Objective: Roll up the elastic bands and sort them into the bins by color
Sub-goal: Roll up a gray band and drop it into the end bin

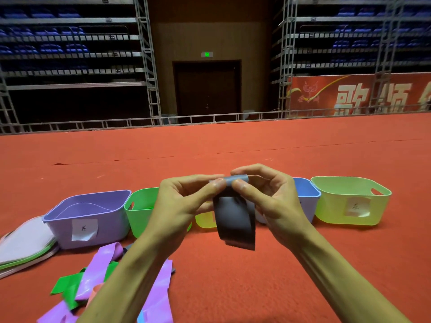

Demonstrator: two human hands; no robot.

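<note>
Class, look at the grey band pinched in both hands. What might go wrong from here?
1. The left hand and right hand pinch only the top of the grey band; the rest hangs loose, so the roll may slip or skew.
2. No visible bin is grey, and the hands hide most of the yellow bin, so the band may land in a wrong one.

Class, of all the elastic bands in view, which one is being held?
The dark grey band: left grip and right grip pinch its top and it hangs free. The purple bands and green band lie on the red carpet.
</note>
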